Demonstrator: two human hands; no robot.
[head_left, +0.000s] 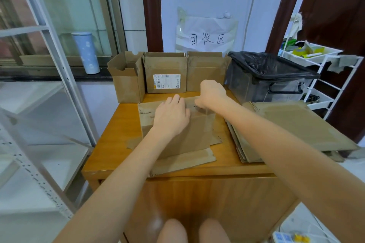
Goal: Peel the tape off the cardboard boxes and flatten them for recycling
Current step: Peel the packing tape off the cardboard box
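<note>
The cardboard box (183, 130) lay mid-table (110, 134), in front of three upright boxes (165, 73). Your left hand (171, 114) pressed flat on it, fingers straight. Your right hand (212, 92) pinched clear tape (207, 113) at its top edge. Flattened cardboard (292, 124) lay right of it.
</note>
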